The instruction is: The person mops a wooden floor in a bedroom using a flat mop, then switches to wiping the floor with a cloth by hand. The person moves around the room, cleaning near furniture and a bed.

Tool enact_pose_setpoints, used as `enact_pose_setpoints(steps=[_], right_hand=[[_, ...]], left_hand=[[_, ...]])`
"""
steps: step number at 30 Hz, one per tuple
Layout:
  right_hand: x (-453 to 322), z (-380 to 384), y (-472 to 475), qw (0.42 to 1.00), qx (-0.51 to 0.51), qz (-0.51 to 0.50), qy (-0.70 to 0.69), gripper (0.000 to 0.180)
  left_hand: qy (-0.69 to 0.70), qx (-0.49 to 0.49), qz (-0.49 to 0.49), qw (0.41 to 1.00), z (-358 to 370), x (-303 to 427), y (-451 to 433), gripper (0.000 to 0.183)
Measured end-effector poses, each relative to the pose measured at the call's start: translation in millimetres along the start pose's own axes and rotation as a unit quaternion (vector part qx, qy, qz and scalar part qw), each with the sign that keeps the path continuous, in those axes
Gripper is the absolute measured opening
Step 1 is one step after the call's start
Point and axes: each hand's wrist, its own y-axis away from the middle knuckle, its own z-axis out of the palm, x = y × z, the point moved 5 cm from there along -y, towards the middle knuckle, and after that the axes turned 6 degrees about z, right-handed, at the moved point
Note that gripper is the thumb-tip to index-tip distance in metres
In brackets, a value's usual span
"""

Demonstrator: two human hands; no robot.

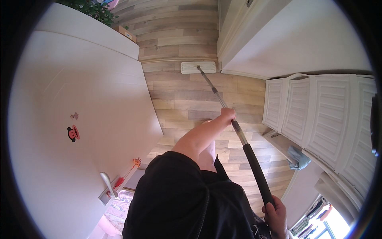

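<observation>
A flat mop with a white rectangular head [189, 68] lies against the wood-look floor [179, 101], just on my side of a doorway threshold strip [179, 59]. Its metal pole [220, 100] slants back towards me and ends in a long black foam grip [257, 171]. My left hand [228, 114] is closed around the pole partway up, the arm reaching across my body. Lower right, my right hand [275, 213] grips the end of the black foam handle, thumb on top.
A white door [89, 89] with a lever handle [108, 183] and stickers stands at left. White panelled drawers [301, 104] line the right, with a blue-grey cloth [298, 158] below. A wall corner [220, 66] sits close to the mop head's right end. Beyond the threshold are a cardboard box [125, 33] and a leafy plant [95, 12].
</observation>
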Motion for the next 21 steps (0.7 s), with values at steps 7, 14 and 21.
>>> enact_pose_setpoints(steps=[7, 14, 21], right_hand=[[-11, 7, 12, 0.998, -0.009, -0.002, 0.058, 0.041], [-5, 6, 23, 0.994, 0.029, 0.004, 0.105, 0.044], [90, -23, 27, 0.995, -0.01, -0.053, 0.087, 0.054]], left_hand=[[-0.085, -0.039, 0.092, 0.991, 4, -33, -35, 0.018], [0.198, 0.02, -0.012, 0.98, -3, 3, 40, 0.01], [0.222, 0.006, -0.02, 0.975, 14, -64, 68, 0.013]])
